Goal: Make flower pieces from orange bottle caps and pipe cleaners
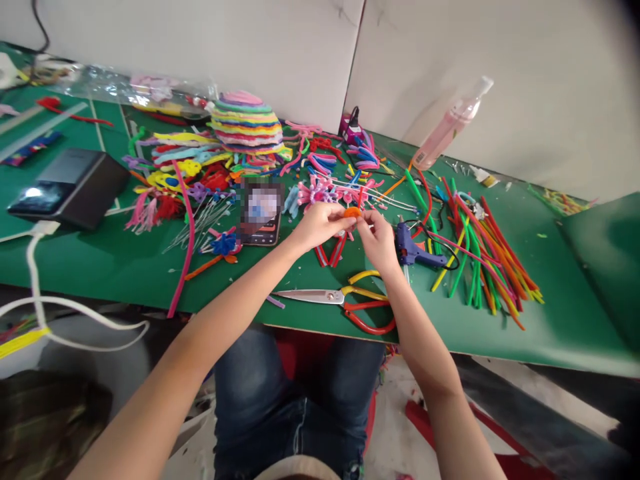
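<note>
Both hands meet above the green table (pixel 560 320), pinching one small orange pipe-cleaner piece (pixel 353 212). My left hand (pixel 320 225) grips its left end with closed fingers. My right hand (pixel 376 239) pinches its right end. Red pipe cleaners (pixel 334 253) lie on the table just under the hands. Scissors (pixel 345 301) with yellow and red handles rest near the front edge, below my right wrist. A blue glue gun (pixel 413 251) lies right beside my right hand.
A spread of coloured pipe cleaners (pixel 475 253) lies at the right. A phone (pixel 261 215) sits left of my hands, with a stack of coloured coils (pixel 246 123), pink flower shapes (pixel 320 192), a pink spray bottle (pixel 450 127) and a black box (pixel 75 188).
</note>
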A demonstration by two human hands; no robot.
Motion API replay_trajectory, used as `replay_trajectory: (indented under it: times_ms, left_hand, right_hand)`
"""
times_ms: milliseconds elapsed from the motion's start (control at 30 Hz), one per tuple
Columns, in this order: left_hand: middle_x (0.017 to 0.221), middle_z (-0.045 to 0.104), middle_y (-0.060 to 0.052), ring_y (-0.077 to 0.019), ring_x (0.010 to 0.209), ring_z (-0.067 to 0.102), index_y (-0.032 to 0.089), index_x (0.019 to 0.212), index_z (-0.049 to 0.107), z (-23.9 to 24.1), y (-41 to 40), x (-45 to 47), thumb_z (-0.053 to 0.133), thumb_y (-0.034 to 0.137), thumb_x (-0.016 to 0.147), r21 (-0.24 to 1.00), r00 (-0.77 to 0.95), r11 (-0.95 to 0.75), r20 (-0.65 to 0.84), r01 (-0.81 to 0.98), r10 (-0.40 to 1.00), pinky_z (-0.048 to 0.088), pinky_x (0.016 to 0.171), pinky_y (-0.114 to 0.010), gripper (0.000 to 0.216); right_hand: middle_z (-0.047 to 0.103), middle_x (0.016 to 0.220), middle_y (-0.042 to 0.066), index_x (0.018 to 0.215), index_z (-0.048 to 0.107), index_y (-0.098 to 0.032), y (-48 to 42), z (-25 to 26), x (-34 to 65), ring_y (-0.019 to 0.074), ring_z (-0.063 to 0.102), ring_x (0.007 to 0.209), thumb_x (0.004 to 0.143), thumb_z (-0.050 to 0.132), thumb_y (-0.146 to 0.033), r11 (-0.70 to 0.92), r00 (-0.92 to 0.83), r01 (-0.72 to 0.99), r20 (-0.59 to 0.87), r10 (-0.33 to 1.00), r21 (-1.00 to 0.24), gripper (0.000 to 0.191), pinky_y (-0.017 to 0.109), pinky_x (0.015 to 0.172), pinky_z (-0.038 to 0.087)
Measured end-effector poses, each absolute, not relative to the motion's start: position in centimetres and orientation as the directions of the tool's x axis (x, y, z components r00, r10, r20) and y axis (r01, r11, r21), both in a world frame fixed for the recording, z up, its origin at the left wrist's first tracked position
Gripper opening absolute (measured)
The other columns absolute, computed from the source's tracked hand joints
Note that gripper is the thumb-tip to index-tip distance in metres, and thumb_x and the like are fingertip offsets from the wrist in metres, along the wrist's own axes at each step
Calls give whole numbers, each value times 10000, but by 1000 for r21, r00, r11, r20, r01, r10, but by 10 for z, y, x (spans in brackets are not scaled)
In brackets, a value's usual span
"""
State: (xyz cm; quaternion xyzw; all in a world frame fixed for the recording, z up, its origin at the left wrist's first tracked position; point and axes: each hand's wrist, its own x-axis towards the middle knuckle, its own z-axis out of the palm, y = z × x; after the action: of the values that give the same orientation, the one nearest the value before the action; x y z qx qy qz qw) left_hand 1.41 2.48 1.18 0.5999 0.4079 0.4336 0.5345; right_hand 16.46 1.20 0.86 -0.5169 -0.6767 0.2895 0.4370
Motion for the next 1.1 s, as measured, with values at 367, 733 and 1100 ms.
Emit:
replay_trajectory:
  times_ms: [367,733,1100]
  left_hand:
    - [673,701,-31,-122,596,632,136,701,658,8,26,11,633,239,789,907,156,-341,310,247,938,478,564,-221,138]
    - [704,735,-52,-153,637,672,144,733,730,19,27,2,672,276,760,898,279,-265,169,352,945,497,585,-227,146]
    - [607,701,-49,-129,518,637,139,689,699,21,26,1,677,283,770,963,274,-149,84,227,958,468,507,-204,167]
  right_hand:
    - [576,723,13,751,531,-196,7,11,161,146,517,709,875,481,-309,354,-183,533,304,935,-768,175,290,677,398]
    - [618,771,29,763,584,-203,11,5,166,179,549,762,848,526,-258,411,-151,638,418,896,-651,116,320,732,426]
    - [659,1039,65,1107,594,-233,-35,69,233,260,566,997,769,490,-115,240,-181,948,266,947,-211,373,396,839,451]
